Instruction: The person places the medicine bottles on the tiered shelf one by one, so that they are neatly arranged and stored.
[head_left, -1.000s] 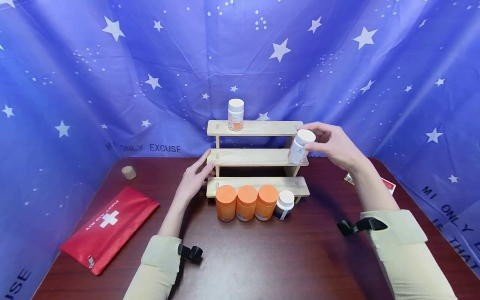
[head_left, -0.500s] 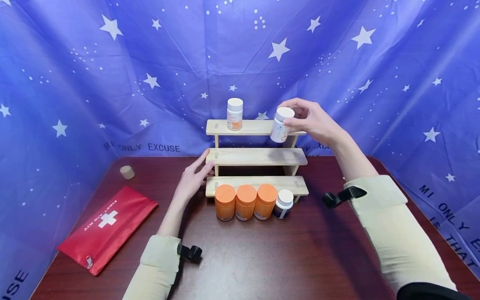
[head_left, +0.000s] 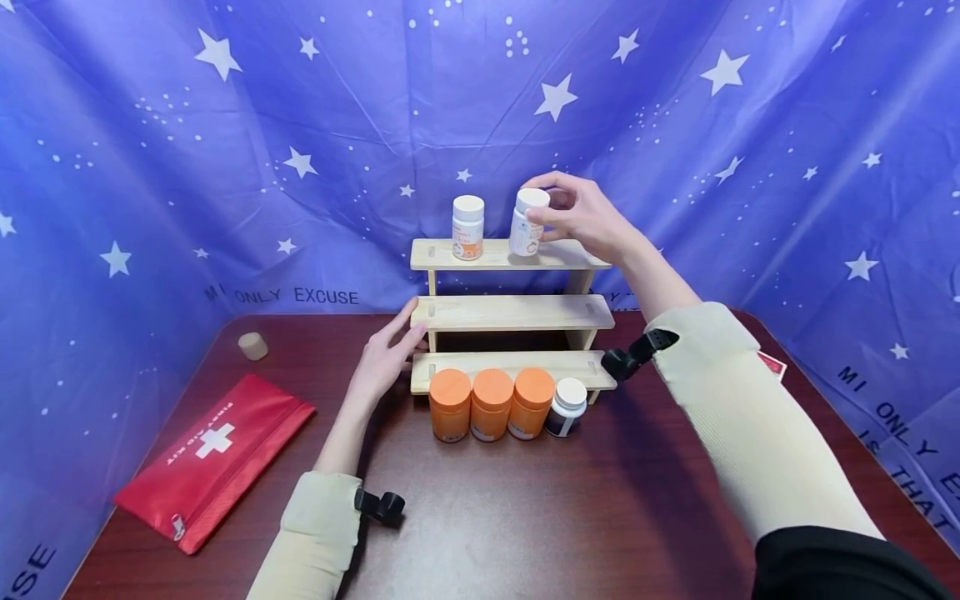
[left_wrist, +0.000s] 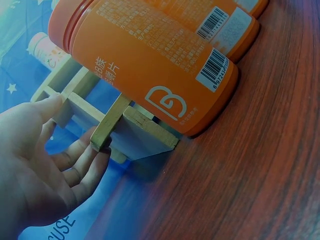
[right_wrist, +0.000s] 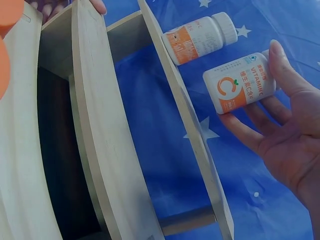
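My right hand grips a white pill bottle between thumb and fingers, upright at the top board of a three-step wooden shelf. Its orange label reads VITAMIN C in the right wrist view. In the right wrist view a gap shows between its base and the board. To its left, a like white pill bottle stands on the same board. My left hand holds the shelf's left end. In the left wrist view, its thumb is at one board's corner and its fingers curl against the end of another.
Before the bottom step stand three orange jars and a dark bottle with a white cap. A red first aid pouch and a small beige cylinder lie left. A red-and-white card shows beyond the right sleeve.
My right hand has carried the white pill bottle up and to the left, from beside the middle board to the top board. My left hand has stayed at the shelf's end.
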